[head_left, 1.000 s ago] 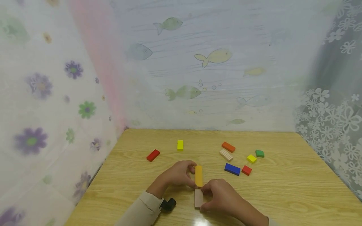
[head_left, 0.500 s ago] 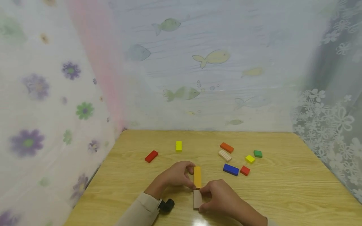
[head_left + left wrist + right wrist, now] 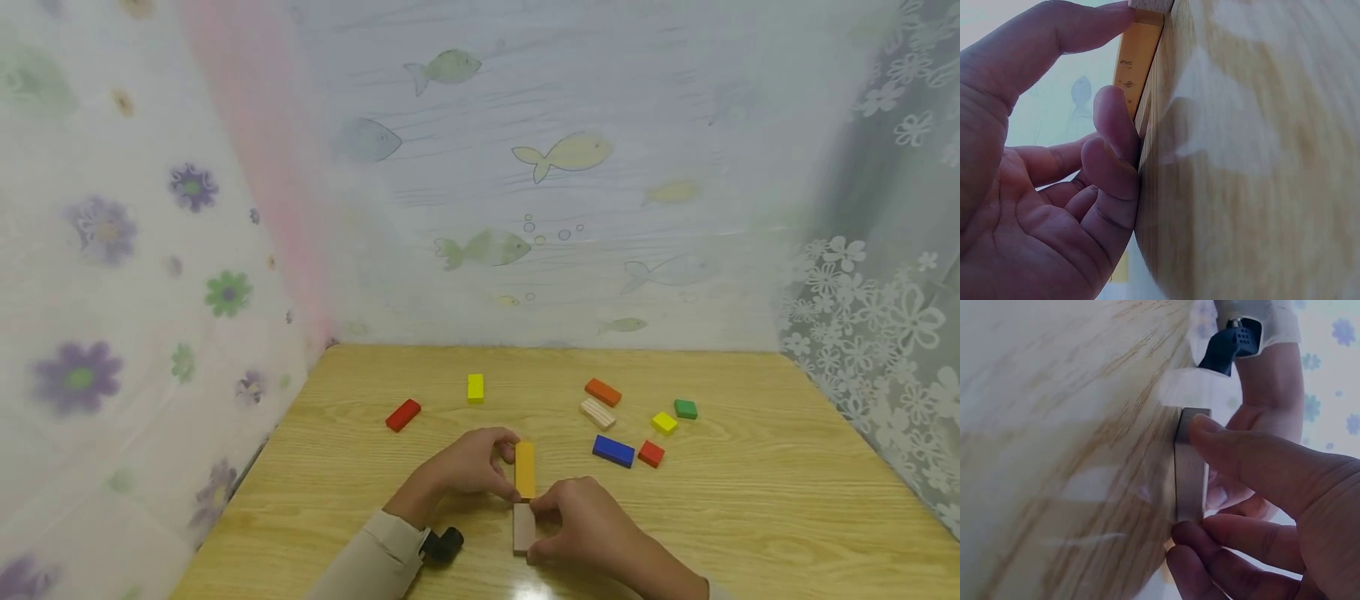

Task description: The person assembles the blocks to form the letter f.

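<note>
Just below the center of the frame, the left hand (image 3: pixel 474 462) bends its thumb and forefinger to pinch the yellow-orange block (image 3: pixel 525 469) by its two ends. The right hand (image 3: pixel 588 525), lower and further right, pinches the plain wooden block (image 3: pixel 523 529) the same way, thumb at the near end. The two blocks lie end to end in one line at the bottom center (fingertips partly cover the join, so I can't tell if they touch). Dark marks show on the yellow-orange block's side in the left wrist view. At lower left, a black device (image 3: pixel 444 546) sticks out from a beige sleeve (image 3: pixel 375 558).

Right of center lie a blue block (image 3: pixel 613 451) and a small red block (image 3: pixel 651 454); above them, a striped wooden block (image 3: pixel 597 414), an orange block (image 3: pixel 603 392), a small yellow block (image 3: pixel 664 423) and a green block (image 3: pixel 686 409). Left of center are a long red block (image 3: pixel 403 415) and a bright yellow block (image 3: pixel 476 389). A fish-printed sheet (image 3: pixel 480 196) fills the upper middle, behind the wood-grain table (image 3: pixel 337 475).
</note>
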### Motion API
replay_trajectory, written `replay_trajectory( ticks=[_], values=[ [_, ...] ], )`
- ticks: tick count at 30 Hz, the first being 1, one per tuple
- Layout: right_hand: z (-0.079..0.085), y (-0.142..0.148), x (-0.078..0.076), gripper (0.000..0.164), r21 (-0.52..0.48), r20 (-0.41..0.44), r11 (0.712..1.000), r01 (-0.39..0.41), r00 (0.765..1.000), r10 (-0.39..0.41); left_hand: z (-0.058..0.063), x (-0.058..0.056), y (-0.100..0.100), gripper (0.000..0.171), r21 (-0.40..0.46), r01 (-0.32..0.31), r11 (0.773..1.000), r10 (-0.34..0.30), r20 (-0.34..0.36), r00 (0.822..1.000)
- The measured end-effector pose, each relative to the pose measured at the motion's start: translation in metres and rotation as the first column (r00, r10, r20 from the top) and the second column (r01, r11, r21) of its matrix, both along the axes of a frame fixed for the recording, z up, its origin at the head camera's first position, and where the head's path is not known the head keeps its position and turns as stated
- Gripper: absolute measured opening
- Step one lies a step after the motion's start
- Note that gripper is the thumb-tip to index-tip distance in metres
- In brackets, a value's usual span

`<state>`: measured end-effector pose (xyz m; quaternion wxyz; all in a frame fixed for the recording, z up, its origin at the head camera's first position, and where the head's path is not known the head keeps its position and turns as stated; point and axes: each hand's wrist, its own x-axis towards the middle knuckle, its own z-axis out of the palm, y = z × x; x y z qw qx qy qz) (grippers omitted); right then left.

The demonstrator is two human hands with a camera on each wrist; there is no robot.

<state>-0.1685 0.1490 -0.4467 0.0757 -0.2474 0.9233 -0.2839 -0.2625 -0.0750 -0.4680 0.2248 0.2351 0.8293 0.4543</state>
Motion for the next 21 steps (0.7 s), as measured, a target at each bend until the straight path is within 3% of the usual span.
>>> replay_trajectory(
  ticks=[21],
  values=[
    [-0.0008, -0.0007, 0.0007, 0.045, 0.028, -0.011, 0.999, 0.017, 1.000, -0.017, -0.0016, -0.0020, -0.0023, 0.076, 0.012, 0.018, 1.000, -0.018, 0.001, 1.000]
  ],
)
